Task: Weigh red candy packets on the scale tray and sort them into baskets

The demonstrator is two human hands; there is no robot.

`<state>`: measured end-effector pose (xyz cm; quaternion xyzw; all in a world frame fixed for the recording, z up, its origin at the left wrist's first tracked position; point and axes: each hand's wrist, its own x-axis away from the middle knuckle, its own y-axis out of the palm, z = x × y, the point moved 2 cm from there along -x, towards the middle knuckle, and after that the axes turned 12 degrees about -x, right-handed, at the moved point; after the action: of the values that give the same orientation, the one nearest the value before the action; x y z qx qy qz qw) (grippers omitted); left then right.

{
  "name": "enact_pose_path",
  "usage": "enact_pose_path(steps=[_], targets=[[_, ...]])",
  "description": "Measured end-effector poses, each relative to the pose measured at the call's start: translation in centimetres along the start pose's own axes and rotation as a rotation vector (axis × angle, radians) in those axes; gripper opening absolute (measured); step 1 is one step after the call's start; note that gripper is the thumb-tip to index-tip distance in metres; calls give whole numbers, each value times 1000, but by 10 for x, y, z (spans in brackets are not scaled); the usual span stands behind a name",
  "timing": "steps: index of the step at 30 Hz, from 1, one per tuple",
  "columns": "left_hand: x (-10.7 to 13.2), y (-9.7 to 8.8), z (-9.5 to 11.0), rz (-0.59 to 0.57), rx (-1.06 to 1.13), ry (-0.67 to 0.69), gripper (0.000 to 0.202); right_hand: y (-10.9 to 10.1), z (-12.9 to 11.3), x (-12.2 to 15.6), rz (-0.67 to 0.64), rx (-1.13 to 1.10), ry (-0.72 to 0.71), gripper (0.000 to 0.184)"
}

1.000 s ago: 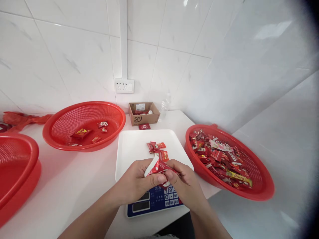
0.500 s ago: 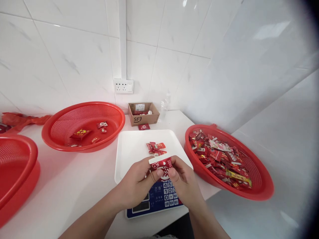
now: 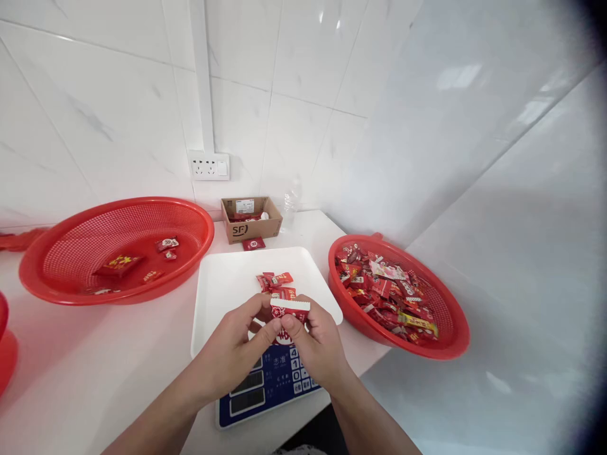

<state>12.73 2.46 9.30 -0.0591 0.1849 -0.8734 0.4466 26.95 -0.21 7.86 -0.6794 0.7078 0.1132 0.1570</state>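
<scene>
A red candy packet (image 3: 290,309) with a white crimped edge is held between my two hands, above the front of a digital scale (image 3: 207,297). My left hand (image 3: 237,344) pinches its left side, thumb on the front face. On the right side, my right hand (image 3: 317,344) grips it with thumb and fingers. Both thumbs nearly meet on the packet and cover part of it. Several small red candies (image 3: 277,282) lie on the white scale pan just beyond my fingers. Below my hands show the scale's blue keypad and dark displays (image 3: 247,399).
To the right, a red basket (image 3: 458,316) holds many wrapped candies. Another red basket (image 3: 61,227) at left has several packets in it; a third (image 3: 6,360) is cut off at the left edge. Behind the scale stand a cardboard box (image 3: 256,230) and a clear bottle (image 3: 291,202).
The view has turned to the right, so everything sits further left. The packet has tilted to a more level position, its white edge now facing up between both hands.
</scene>
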Motion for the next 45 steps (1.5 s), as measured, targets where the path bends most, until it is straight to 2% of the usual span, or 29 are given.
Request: enact_pose_path(steps=[3,6,11,15,18,24,28,31,33,36,42,45], targets=[[-1,0,-2,-38,60,26,22,2,5,-1,28,-52,-9,25],[-3,-2,-5,-46,84,42,21,2,9,-2,18,-106,54,27],[-4,0,-9,73,49,24,19,4,9,-2,-51,-181,101,33],[-5,3,-13,134,64,29,19,5,7,-2,-80,-114,114,24],[-6,4,-12,107,8,29,21,5,7,-3,-54,-129,100,19],[-5,4,-8,41,23,58,25,6,12,-3,-27,-197,79,24],[-5,5,-11,77,42,28,25,7,13,-2,-57,-232,117,25],[-7,5,-13,109,20,4,27,6,14,-2,-106,-246,119,35],[-7,5,-14,82,-18,-3,27,3,14,-2,-79,-225,132,42],[-6,6,-14,36,-79,-12,29,0,13,-4,-4,-100,159,38],[-7,9,-15,-39,-160,8,30,4,6,-3,55,25,-12,28],[-6,9,-16,-39,-205,-25,30,6,10,-1,46,34,-35,27]])
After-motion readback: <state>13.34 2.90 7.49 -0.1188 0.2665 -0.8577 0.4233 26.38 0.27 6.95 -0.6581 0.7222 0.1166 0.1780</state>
